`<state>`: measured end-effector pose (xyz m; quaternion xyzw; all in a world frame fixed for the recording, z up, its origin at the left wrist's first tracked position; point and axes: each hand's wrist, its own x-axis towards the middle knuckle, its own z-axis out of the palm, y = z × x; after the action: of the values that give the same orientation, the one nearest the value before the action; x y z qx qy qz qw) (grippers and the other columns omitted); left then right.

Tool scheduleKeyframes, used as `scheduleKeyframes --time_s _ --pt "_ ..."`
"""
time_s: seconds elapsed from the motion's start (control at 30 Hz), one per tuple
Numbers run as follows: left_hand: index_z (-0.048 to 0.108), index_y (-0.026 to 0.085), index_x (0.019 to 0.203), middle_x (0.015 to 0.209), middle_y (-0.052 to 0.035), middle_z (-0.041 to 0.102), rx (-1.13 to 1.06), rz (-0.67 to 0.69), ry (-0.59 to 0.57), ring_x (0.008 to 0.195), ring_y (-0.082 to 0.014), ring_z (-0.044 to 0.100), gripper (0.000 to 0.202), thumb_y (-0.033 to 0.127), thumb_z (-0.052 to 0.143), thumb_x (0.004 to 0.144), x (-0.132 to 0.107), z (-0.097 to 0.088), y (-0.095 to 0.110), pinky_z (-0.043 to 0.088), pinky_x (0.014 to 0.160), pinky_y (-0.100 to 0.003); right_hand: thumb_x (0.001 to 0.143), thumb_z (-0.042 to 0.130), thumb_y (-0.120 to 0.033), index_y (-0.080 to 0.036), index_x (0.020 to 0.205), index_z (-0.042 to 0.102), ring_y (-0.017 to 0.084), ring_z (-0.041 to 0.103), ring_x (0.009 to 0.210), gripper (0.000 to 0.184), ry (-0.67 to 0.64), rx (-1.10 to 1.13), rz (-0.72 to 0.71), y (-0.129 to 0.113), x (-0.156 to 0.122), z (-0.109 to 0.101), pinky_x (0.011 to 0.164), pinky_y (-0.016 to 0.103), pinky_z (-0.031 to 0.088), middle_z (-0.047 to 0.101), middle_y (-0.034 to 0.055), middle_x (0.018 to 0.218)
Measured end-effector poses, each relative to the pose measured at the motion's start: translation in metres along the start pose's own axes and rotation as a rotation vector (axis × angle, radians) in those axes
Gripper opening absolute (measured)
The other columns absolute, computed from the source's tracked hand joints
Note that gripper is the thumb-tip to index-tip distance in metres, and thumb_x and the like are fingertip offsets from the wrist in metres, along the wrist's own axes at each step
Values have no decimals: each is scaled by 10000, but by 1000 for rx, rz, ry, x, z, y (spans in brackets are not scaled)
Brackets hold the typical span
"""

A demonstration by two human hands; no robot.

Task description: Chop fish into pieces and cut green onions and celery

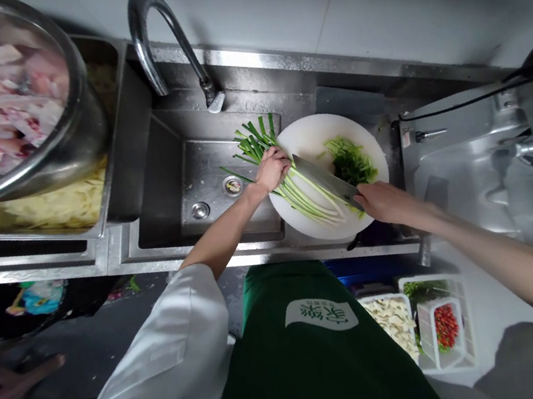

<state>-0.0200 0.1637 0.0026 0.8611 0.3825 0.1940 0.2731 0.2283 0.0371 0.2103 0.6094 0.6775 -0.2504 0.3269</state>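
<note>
My left hand (272, 169) is closed around a bunch of scallions (307, 194), with the green ends sticking out over the sink and the pale ends lying on the board. In my right hand (382, 201) is a cleaver (327, 180), its broad blade lying along the right side of the bunch. Both rest over a round white cutting board (294, 133). Beyond the blade sits a pile of chopped greens (352, 160) on the board's right half.
A steel sink (152, 177) with a curved faucet (168, 23) lies left of the board. Farther left, a big metal bowl of raw fish pieces (4, 113) stands over a pan of pale slices (65, 204). Below right are baskets, one with red chopped peppers (446, 326).
</note>
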Motion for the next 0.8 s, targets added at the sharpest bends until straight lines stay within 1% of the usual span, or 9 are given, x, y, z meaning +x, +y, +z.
scheduleKeyframes --time_s 0.1,0.2,0.27,0.33,0.4,0.5,0.57,0.7,0.8 --pt "687 227 762 993 -93 708 -22 6 16 1177 -304 532 236 249 557 958 2 1 0 453 1030 -519 1085 363 -316 -142 1091 645 265 727 937 331 -13 -12 6 -2 6 -9 686 297 373 752 178 998" --pt "670 236 760 962 -86 703 -20 11 34 1160 -292 533 229 246 560 959 2 2 1 463 1034 -514 1081 369 -316 -146 1049 659 231 719 783 338 -37 3 9 -2 10 -18 670 291 375 749 138 855" --pt "661 238 765 961 -85 700 -13 11 34 1160 -289 530 216 242 564 958 2 3 1 464 1036 -515 1083 367 -337 -139 1028 665 207 686 645 362 -61 23 -1 1 14 -22 649 291 379 729 110 756" --pt "649 237 774 978 -87 696 -9 3 30 1164 -293 528 207 247 563 962 1 4 1 461 1037 -519 1083 379 -379 -131 1016 669 181 634 520 387 -89 51 -1 5 19 -25 627 291 389 716 88 716" --pt "638 238 782 988 -86 691 -7 -1 26 1161 -296 530 199 256 561 965 0 4 1 458 1035 -518 1078 400 -409 -125 1012 669 161 589 443 396 -124 79 5 10 24 -26 610 288 399 699 68 677" --pt "635 241 791 980 -82 686 1 -2 31 1152 -295 529 195 268 559 968 0 4 1 459 1021 -505 1071 418 -396 -116 1011 666 163 572 414 379 -174 96 0 14 27 -25 594 280 405 638 39 569" --pt "643 241 795 983 -81 690 9 -7 32 1146 -297 524 210 281 547 978 -1 4 2 459 1010 -503 1070 415 -378 -114 1013 666 165 566 404 369 -187 99 0 14 23 -24 586 278 406 611 30 534" --pt "653 241 780 995 -85 693 9 -18 28 1153 -295 516 254 276 516 991 -2 4 1 457 1010 -504 1066 398 -347 -120 1002 674 157 567 405 364 -216 74 26 12 6 -22 566 276 405 648 60 596" --pt "677 249 786 995 -93 686 -14 -22 27 1171 -299 512 246 277 528 980 -3 5 -1 458 1013 -509 1049 429 -330 -136 995 686 168 613 484 326 -225 32 56 14 -10 -17 550 273 384 695 95 698"
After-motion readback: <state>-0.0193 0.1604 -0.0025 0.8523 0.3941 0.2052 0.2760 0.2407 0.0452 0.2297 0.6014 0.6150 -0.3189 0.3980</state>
